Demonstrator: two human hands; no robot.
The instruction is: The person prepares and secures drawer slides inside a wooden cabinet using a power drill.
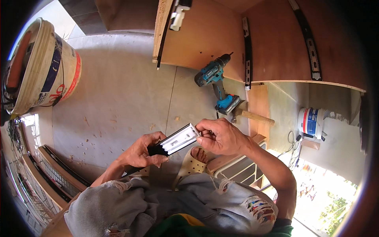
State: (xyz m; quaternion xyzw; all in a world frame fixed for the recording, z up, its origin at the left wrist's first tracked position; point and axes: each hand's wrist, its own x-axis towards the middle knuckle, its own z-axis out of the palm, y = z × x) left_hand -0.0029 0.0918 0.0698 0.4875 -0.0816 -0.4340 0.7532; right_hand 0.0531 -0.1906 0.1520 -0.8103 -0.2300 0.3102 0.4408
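Observation:
Above my knees I hold a drawer slide [181, 139], black along its edges with a bright metal inner face and small slots. My left hand [144, 152] is closed round its lower left part, thumb on the near side. At the upper right end, my right hand [221, 136] pinches the slide's tip between thumb and curled fingers. The slide is tilted, its right end farther from me. Its lower left end runs under my left hand and is partly hidden.
A teal cordless drill [218, 81] and a hammer [252, 115] lie ahead to the right. Black slides [247, 55] are fixed on the brown cabinet panel [276, 43]. A white bucket [67, 67] stands at left, a smaller bucket [310, 121] at right. Slotted wooden frames [47, 177] lie lower left.

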